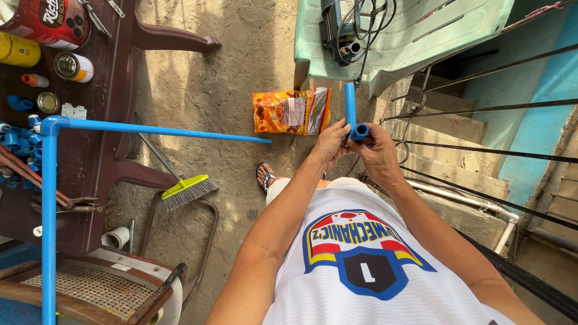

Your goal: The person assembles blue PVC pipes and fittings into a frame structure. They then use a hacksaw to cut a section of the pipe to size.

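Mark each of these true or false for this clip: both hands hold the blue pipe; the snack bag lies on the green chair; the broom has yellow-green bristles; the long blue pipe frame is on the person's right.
1. Both hands, left hand and right hand, hold the short blue pipe: true.
2. The snack bag lies on the green chair: false, it lies on the ground.
3. The broom has yellow-green bristles: true.
4. The long blue pipe frame is on the person's right: false, left.

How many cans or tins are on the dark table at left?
4: a large red can at the top edge, a yellow can below it, a white-labelled tin, and a small open tin. More may lie outside the frame.
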